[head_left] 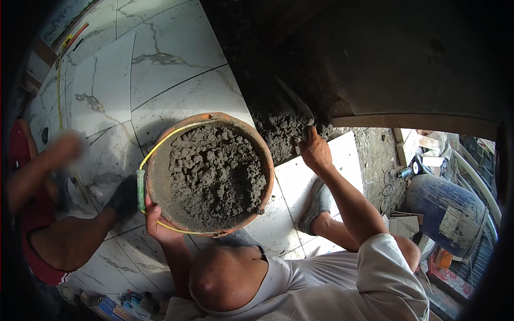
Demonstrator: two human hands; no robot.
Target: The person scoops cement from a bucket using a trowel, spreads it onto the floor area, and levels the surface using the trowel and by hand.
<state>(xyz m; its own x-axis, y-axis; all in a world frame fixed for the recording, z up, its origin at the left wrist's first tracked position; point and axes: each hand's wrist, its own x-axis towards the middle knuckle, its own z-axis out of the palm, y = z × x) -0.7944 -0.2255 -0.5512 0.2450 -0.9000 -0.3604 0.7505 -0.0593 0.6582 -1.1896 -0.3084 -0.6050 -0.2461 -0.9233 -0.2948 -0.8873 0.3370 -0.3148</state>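
A: Status on the hands?

B: Left hand (155, 222) is under the near-left rim of the bucket (158, 176), fingers (151, 203) curled up over the rim and gripping it, right by the green grip of the yellow bail handle (141, 188). Right hand (315, 152) is wrapped closed round a trowel (295, 102) handle.

A: Where's the bucket?

B: Held up in front of the person, over the marbled floor tiles (101, 96). Orange-brown, round, roughly level, heaped with grey mortar (217, 174). Can't tell if anything else props it.

A: Trowel?

B: Blade points up and away from the right hand, over a strip of spread mortar (281, 134) along the edge of the tiles. Tip is against the dark untiled ground. Can't tell if the blade touches the mortar.

A: Bucket and trowel touching?

B: No, apart. Trowel is off to the right of the bucket.

A: Anything else around?

B: One loose white tile (342, 160) lies just below the right hand. A foot in a grey shoe (317, 206) stands on the tiles below it. On the left another person in a red shirt (24, 214) crouches, arm reaching across the tiles, dark glove (124, 197) near the bucket's left side. Blue drum (447, 211) far right, with scrap around it. Small bottles and tools (126, 304) at the bottom edge.
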